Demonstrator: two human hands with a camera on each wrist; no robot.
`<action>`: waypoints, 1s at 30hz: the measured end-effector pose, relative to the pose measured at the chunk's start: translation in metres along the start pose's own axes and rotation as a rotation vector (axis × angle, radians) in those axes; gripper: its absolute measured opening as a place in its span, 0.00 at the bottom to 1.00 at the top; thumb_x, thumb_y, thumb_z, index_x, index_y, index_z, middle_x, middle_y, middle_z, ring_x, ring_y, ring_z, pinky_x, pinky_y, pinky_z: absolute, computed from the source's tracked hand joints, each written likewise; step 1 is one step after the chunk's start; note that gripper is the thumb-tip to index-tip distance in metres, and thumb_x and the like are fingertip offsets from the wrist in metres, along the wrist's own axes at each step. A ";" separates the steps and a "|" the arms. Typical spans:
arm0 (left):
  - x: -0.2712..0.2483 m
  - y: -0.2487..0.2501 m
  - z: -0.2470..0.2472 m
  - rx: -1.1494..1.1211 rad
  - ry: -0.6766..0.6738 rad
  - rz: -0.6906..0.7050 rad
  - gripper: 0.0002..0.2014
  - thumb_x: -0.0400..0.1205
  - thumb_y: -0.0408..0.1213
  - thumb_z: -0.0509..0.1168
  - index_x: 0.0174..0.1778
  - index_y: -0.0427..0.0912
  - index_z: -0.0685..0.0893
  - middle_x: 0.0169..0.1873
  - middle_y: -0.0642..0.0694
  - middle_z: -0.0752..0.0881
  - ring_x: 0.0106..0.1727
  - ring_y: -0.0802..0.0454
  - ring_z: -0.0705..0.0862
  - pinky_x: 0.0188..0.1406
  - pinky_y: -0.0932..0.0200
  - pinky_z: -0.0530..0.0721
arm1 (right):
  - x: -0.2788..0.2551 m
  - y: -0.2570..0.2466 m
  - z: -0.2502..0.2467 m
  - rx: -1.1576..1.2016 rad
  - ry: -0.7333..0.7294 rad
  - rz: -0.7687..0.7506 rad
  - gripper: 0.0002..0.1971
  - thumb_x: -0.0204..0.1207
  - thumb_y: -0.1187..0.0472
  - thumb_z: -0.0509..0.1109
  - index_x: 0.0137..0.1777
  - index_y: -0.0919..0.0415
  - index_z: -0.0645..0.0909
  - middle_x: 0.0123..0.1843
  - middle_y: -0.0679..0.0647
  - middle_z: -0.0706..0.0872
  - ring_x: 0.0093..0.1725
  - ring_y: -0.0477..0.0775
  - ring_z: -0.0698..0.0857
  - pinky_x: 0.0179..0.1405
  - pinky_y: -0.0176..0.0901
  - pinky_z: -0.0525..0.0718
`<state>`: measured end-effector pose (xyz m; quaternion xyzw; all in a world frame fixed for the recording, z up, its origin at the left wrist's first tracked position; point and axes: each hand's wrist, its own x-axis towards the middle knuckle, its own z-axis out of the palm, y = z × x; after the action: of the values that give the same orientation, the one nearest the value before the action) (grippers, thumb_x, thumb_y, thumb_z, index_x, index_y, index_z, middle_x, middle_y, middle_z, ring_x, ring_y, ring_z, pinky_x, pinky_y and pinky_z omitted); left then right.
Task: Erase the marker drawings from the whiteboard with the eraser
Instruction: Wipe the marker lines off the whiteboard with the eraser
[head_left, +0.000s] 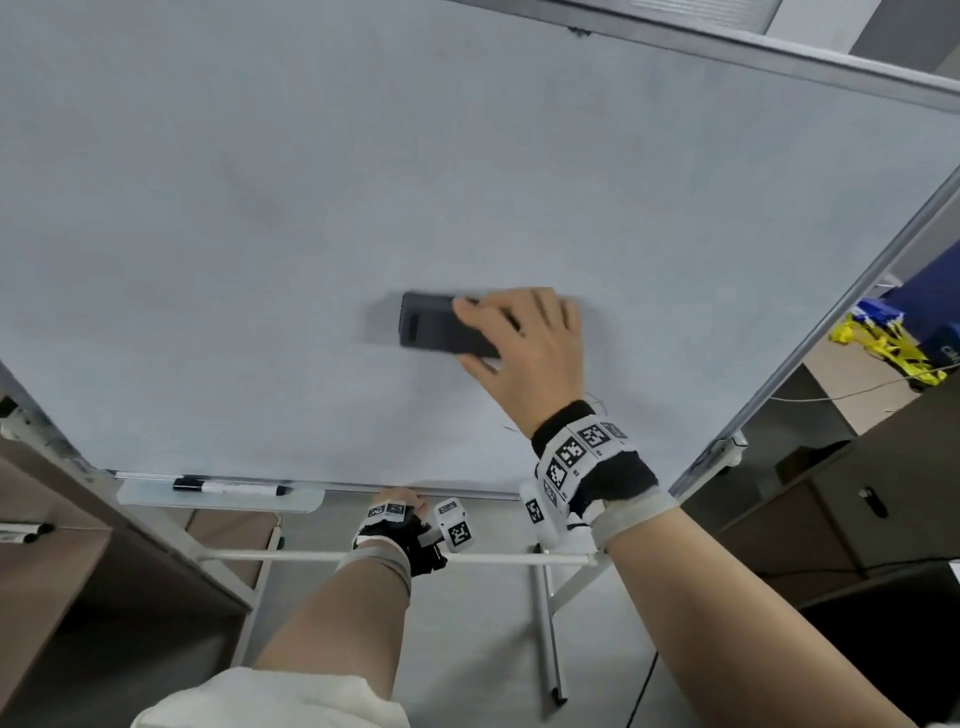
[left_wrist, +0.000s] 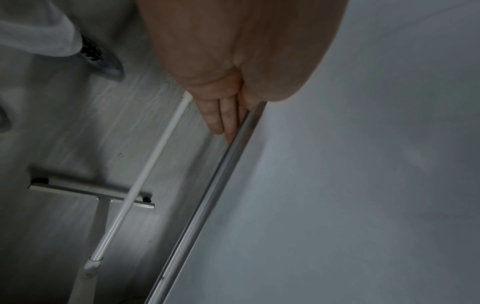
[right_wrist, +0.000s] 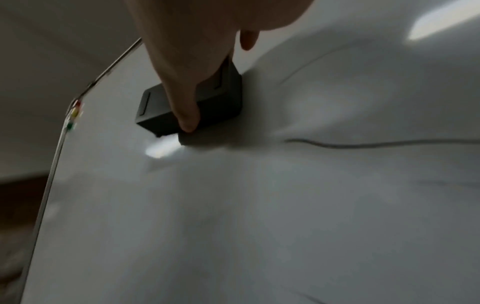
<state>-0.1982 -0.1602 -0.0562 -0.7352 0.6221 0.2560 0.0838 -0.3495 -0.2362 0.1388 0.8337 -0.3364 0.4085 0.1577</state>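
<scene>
Gripping the eraser (head_left: 441, 326) with thumb below and fingers wrapped over its top, the right hand (head_left: 524, 348) presses it flat against the whiteboard (head_left: 260, 182), a little below and right of the board's middle in the head view. The eraser is a dark grey rectangular block with a shallow recessed panel on its back; its outline is smeared by motion blur. From the right wrist view, a thin dark marker line (right_wrist: 376, 145) runs across the board to the right of the eraser, with a fainter curved stroke above it. The board surface looks pale grey and hazy with faint smudges. The left hand (head_left: 400, 506) is at the board's bottom frame (left_wrist: 207, 197), its straight fingers (left_wrist: 215, 117) laid behind the metal edge. A black-capped marker (head_left: 231, 487) lies in the tray (head_left: 306, 501) at the lower left.
</scene>
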 end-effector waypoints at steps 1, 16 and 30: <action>-0.001 0.001 -0.001 0.002 0.000 -0.004 0.27 0.77 0.53 0.69 0.70 0.44 0.82 0.66 0.45 0.85 0.63 0.44 0.84 0.62 0.59 0.80 | 0.006 0.004 -0.005 0.014 0.073 0.081 0.24 0.64 0.52 0.84 0.62 0.50 0.87 0.54 0.53 0.87 0.54 0.58 0.75 0.51 0.53 0.72; 0.000 0.006 0.000 -0.050 -0.029 -0.075 0.29 0.71 0.55 0.76 0.67 0.47 0.84 0.61 0.47 0.88 0.60 0.46 0.87 0.61 0.62 0.84 | -0.038 0.042 -0.014 -0.001 0.104 0.226 0.22 0.67 0.57 0.84 0.61 0.54 0.86 0.58 0.56 0.85 0.57 0.61 0.76 0.52 0.58 0.79; -0.004 0.010 0.005 -0.082 0.052 -0.133 0.21 0.69 0.52 0.73 0.51 0.40 0.88 0.38 0.44 0.80 0.38 0.45 0.76 0.39 0.62 0.75 | -0.034 0.073 -0.032 -0.023 0.199 0.373 0.21 0.66 0.56 0.84 0.58 0.55 0.83 0.53 0.59 0.83 0.51 0.65 0.78 0.51 0.56 0.78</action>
<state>-0.2095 -0.1567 -0.0562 -0.7841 0.5628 0.2558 0.0543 -0.4329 -0.2570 0.1305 0.7105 -0.4725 0.5072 0.1213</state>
